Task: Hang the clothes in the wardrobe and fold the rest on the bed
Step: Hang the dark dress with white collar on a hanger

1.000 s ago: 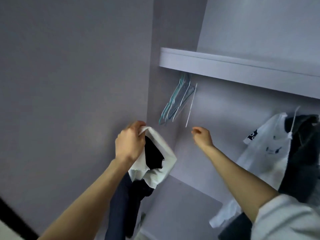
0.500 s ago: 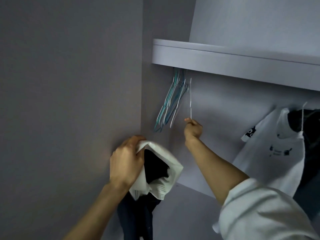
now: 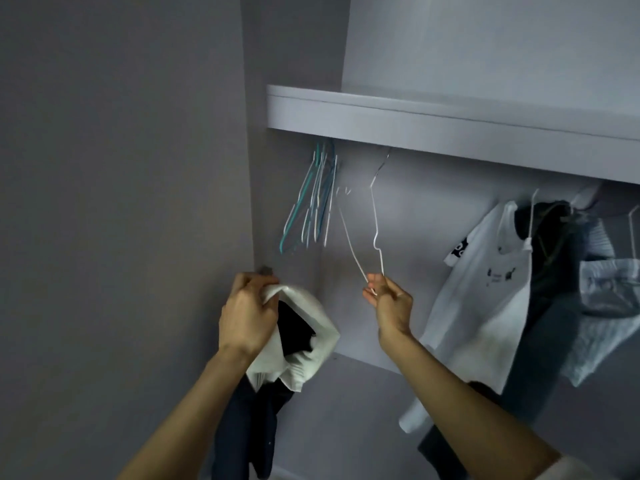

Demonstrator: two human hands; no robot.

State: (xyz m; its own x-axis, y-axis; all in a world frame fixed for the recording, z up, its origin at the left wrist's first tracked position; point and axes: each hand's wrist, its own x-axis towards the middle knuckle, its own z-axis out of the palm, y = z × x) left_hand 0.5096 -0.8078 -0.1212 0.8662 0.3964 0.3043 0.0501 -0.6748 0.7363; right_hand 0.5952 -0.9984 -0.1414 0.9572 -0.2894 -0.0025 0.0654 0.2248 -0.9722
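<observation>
few clothes (image 3: 485, 299) already hung; right hand (image 3: 389, 303) pinches white hanger (image 3: 375, 216), left hand (image 3: 247, 317) grips dark garment (image 3: 294, 327) not yet hung; folding likely left.

Wardrobe shelf (image 3: 433, 128), hangers (image 3: 311, 202) below

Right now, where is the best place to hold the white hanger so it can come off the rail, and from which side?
Hold the white hanger at its lower corner, from below, where the right hand pinches it. Its hook points up under the shelf, so it probably lifts off best from below.
</observation>
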